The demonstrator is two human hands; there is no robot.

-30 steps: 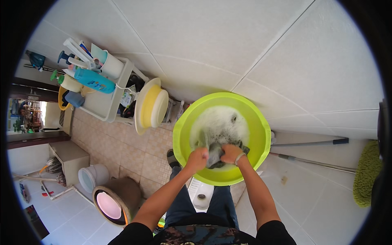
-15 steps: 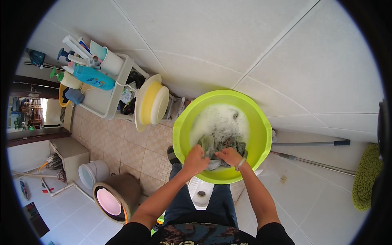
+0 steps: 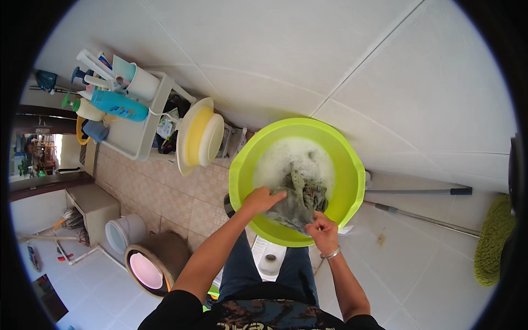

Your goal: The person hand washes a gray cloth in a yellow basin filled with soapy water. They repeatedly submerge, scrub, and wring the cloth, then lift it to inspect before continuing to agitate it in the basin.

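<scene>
A round lime-green basin (image 3: 352, 209) holds white suds (image 3: 269, 159) and a wet grey-green patterned garment (image 3: 300, 206). My left hand (image 3: 263, 200) grips the garment's left side, its thumb lying over the cloth and the other fingers mostly hidden. At the basin's near right, my right hand (image 3: 323, 231) pinches another edge of the same garment. The cloth stretches between both hands, and its far end trails into the foam.
A shelf rack (image 3: 137, 135) with bottles and a yellow-white folding basin (image 3: 192, 137) stands left. Beneath my basin is a squat toilet (image 3: 270, 258). A brown vat (image 3: 170, 261) and white bucket (image 3: 125, 234) sit lower left; a green mop (image 3: 493, 242) leans right.
My hands have moved apart, the right one nearer to me and the left slightly outward. The garment, bunched between them before, is now spread wider.
</scene>
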